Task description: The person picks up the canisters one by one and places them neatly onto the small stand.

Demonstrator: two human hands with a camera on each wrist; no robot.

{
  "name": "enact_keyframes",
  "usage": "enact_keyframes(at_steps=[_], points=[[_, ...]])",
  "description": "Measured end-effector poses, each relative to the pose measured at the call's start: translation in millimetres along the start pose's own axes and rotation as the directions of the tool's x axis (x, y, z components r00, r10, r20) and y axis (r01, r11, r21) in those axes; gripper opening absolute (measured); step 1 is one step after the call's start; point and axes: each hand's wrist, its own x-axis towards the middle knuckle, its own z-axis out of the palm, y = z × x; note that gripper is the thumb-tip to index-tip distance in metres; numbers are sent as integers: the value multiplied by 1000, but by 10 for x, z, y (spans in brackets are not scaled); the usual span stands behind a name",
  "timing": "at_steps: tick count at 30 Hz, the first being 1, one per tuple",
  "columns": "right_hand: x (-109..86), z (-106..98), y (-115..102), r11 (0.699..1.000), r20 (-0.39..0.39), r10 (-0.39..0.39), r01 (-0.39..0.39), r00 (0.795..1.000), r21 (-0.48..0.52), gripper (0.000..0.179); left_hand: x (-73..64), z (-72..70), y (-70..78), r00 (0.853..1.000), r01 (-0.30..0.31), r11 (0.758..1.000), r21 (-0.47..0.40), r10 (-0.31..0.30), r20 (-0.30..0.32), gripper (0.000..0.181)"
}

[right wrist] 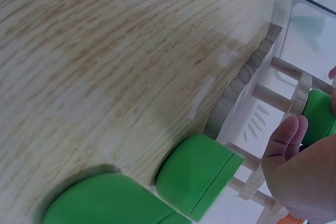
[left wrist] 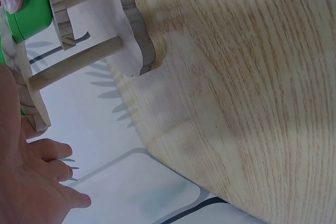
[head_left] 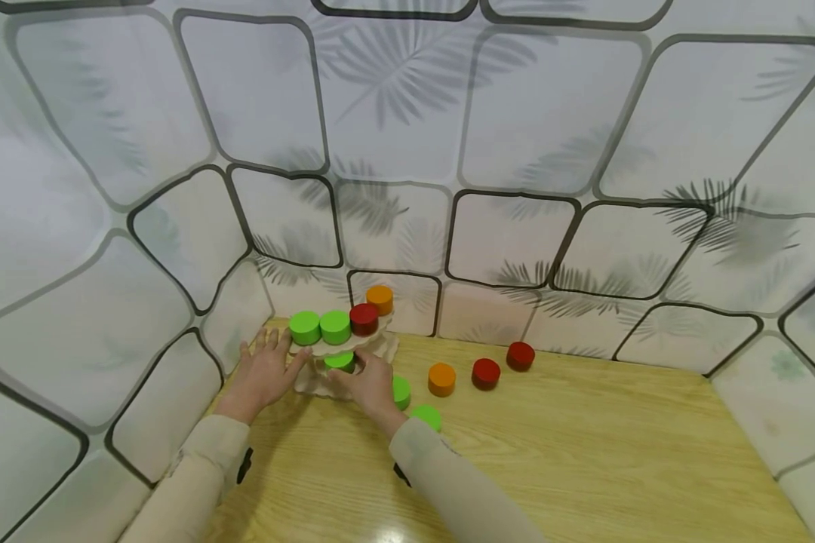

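A pale wooden tiered stand [head_left: 326,349] with wavy-edged shelves and round posts stands in the left back corner of the table. Low between its shelves, my right hand [head_left: 372,383] pinches a small round green box [head_left: 339,362] with thumb and fingers. In the left wrist view a fingertip presses that green box [left wrist: 31,11] right under the top shelf. My left hand [head_left: 263,369] touches the left end of the top shelf, its fingers stretched past the edge. Along the top shelf sit two green boxes [head_left: 305,328], a red box [head_left: 364,320] and an orange box [head_left: 379,300].
On the table [head_left: 584,437], right of the stand, lie two more green boxes [head_left: 426,417], an orange box [head_left: 441,379] and two red boxes [head_left: 485,374]. Patterned walls [head_left: 394,226] rise behind and at both sides.
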Motion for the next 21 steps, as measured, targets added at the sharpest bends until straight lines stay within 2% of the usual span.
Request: enact_keyframes(at_steps=[11, 15, 21], points=[[-23, -107, 12, 999, 35, 25, -26, 999, 34, 59, -1, -36, 15, 1000, -9, 1000, 10, 9, -7, 78], [-68, -185, 7, 997, 75, 35, -40, 997, 68, 60, 2, -23, 11, 1000, -11, 1000, 16, 11, -2, 79], [-133, -373, 30, 997, 136, 44, -53, 990, 62, 62, -3, -5, 4, 1000, -8, 1000, 6, 8, 0, 80]])
